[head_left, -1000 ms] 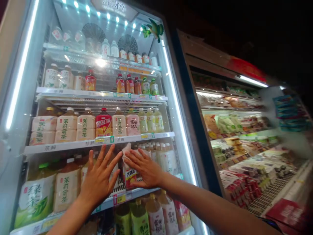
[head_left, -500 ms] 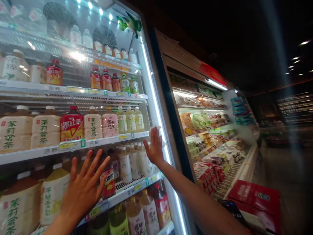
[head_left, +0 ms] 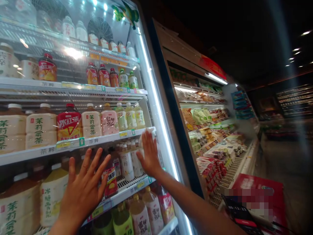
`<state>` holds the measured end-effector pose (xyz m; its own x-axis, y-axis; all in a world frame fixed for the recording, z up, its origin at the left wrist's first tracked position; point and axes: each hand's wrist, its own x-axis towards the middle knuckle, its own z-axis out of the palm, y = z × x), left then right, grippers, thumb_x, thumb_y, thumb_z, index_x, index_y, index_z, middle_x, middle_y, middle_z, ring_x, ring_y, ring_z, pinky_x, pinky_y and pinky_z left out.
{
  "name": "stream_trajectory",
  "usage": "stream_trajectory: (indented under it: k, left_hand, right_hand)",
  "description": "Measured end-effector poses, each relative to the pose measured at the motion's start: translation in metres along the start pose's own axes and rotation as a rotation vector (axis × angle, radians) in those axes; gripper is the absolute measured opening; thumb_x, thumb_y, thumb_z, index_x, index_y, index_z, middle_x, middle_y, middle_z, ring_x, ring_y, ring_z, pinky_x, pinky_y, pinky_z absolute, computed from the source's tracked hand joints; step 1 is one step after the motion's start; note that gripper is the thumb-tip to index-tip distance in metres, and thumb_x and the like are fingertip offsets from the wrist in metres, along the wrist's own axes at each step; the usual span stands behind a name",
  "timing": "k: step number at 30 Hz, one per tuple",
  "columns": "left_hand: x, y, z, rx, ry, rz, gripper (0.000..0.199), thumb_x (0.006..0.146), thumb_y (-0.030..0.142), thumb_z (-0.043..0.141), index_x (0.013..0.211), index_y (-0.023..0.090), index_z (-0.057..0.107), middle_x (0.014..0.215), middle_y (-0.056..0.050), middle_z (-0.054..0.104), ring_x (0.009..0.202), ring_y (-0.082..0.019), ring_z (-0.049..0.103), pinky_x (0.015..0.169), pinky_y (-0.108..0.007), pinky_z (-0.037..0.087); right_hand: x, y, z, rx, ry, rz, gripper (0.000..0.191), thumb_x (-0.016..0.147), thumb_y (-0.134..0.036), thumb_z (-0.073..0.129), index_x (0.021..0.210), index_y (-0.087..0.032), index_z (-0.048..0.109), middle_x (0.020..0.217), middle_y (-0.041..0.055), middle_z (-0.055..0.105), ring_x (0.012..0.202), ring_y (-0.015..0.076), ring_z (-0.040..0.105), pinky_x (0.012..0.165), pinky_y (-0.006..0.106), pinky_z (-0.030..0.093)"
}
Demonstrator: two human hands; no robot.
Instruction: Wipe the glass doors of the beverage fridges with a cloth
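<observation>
My left hand (head_left: 84, 186) is spread flat against the glass door of a lit drinks cooler, palm forward, holding nothing. Farther right, my right hand (head_left: 149, 153) is also raised with its fingers up and thumb apart; what looks like a pale cloth or wipe (head_left: 141, 140) shows partly behind it, and whether it is held is unclear. Behind the glass stand a red bottle (head_left: 69, 122), a pink-labelled bottle (head_left: 109, 120) and several large pale tea bottles (head_left: 41, 127) on a white shelf (head_left: 93, 140). A smaller red-labelled bottle (head_left: 111, 181) is just right of my left hand.
An open chilled display (head_left: 215, 153) with packaged food stands right of the cooler's bright edge light (head_left: 158, 111). At the lower right are a red box (head_left: 259, 186) and a phone (head_left: 238, 210) with a lit screen. A green bird decoration (head_left: 128, 13) is at the cooler's top.
My right hand has shifted slightly left and down across the glass. My left hand stays almost in place. The view has moved a little, and more of the phone shows.
</observation>
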<state>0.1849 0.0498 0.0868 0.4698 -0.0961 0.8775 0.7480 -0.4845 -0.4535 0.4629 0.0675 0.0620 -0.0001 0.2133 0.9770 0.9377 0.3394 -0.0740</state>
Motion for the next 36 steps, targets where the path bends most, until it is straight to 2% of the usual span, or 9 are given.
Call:
stream_trajectory:
  k: [4,9,11,17,19,25,27,33,36]
  left_hand:
    - [0.000,0.000,0.001,0.011,-0.010,0.014,0.069,0.098,0.045,0.050,0.162,0.035,0.025,0.169,-0.005,0.026,0.159,-0.034,0.018,0.127,-0.070,0.001]
    - [-0.001,-0.001,0.001,0.034,-0.023,0.010,0.066,0.100,0.045,0.047,0.161,0.032,0.027,0.169,-0.007,0.027,0.159,-0.033,0.016,0.126,-0.070,0.002]
    - [-0.001,-0.001,0.001,0.040,-0.020,0.015,0.064,0.100,0.044,0.047,0.161,0.031,0.028,0.168,-0.007,0.028,0.160,-0.032,0.015,0.127,-0.069,0.003]
    - [-0.008,0.002,0.002,0.079,-0.064,-0.002,0.066,0.098,0.042,0.053,0.159,0.029,0.032,0.170,-0.006,0.025,0.161,-0.029,0.008,0.128,-0.065,-0.002]
    - [-0.022,0.006,0.001,0.089,-0.100,-0.002,0.067,0.098,0.042,0.054,0.159,0.028,0.033,0.170,-0.005,0.022,0.161,-0.029,0.006,0.129,-0.063,-0.003]
    - [-0.102,0.007,-0.025,0.151,-0.274,0.047,0.070,0.100,0.045,0.051,0.162,0.030,0.023,0.171,-0.002,0.019,0.161,-0.027,0.005,0.131,-0.055,-0.004]
    - [-0.130,0.002,-0.043,0.163,-0.328,0.059,0.071,0.099,0.046,0.052,0.162,0.031,0.023,0.171,-0.001,0.020,0.161,-0.025,0.007,0.132,-0.051,-0.003]
    - [-0.205,-0.018,-0.107,0.175,-0.453,-0.079,0.071,0.096,0.044,0.058,0.160,0.037,0.027,0.170,-0.001,0.024,0.161,-0.027,0.011,0.131,-0.057,0.000]
    - [-0.237,-0.023,-0.134,0.206,-0.442,-0.229,0.069,0.097,0.035,0.057,0.160,0.036,0.028,0.171,-0.004,0.021,0.160,-0.030,0.009,0.129,-0.062,0.005]
  right_hand:
    - [-0.052,-0.024,0.011,-0.008,-0.081,-0.106,0.087,0.101,-0.070,0.020,0.166,-0.019,-0.008,0.175,0.0108,-0.002,0.161,0.0319,-0.002,0.129,0.063,0.010]
    - [0.066,-0.030,0.009,-0.108,0.061,0.095,0.076,0.108,-0.055,0.019,0.161,-0.023,-0.024,0.174,0.0079,-0.009,0.161,0.0272,-0.007,0.128,0.063,0.013]
    - [0.073,-0.035,0.011,-0.147,0.078,0.072,0.079,0.107,-0.055,0.024,0.161,-0.022,-0.024,0.174,0.0085,-0.008,0.161,0.0266,-0.007,0.129,0.061,0.012]
    - [-0.139,-0.063,0.028,-0.073,-0.093,-0.071,0.083,0.104,-0.057,0.033,0.166,-0.015,-0.005,0.174,0.0127,-0.003,0.161,0.0319,0.001,0.129,0.061,0.013]
    - [-0.170,-0.072,0.027,-0.034,-0.118,-0.037,0.080,0.105,-0.052,0.034,0.166,-0.017,-0.006,0.174,0.0122,-0.005,0.161,0.0312,-0.002,0.128,0.062,0.012]
    - [-0.035,-0.128,0.045,-0.009,-0.002,0.064,0.080,0.107,-0.050,0.029,0.162,-0.019,-0.020,0.173,0.0097,-0.014,0.161,0.0287,-0.011,0.127,0.065,0.009]
    - [-0.029,-0.154,0.052,-0.013,-0.008,0.028,0.085,0.106,-0.052,0.033,0.162,-0.017,-0.020,0.173,0.0108,-0.014,0.161,0.0294,-0.010,0.127,0.064,0.009]
    - [-0.223,-0.184,0.056,0.092,-0.306,-0.435,0.091,0.100,-0.054,0.050,0.166,-0.014,0.002,0.172,0.0124,0.018,0.161,0.0280,0.010,0.129,0.053,0.016]
    - [-0.234,-0.181,0.058,0.128,-0.397,-0.667,0.090,0.098,-0.056,0.054,0.166,-0.017,0.009,0.168,0.0085,0.031,0.158,0.0252,0.024,0.129,0.048,0.021]
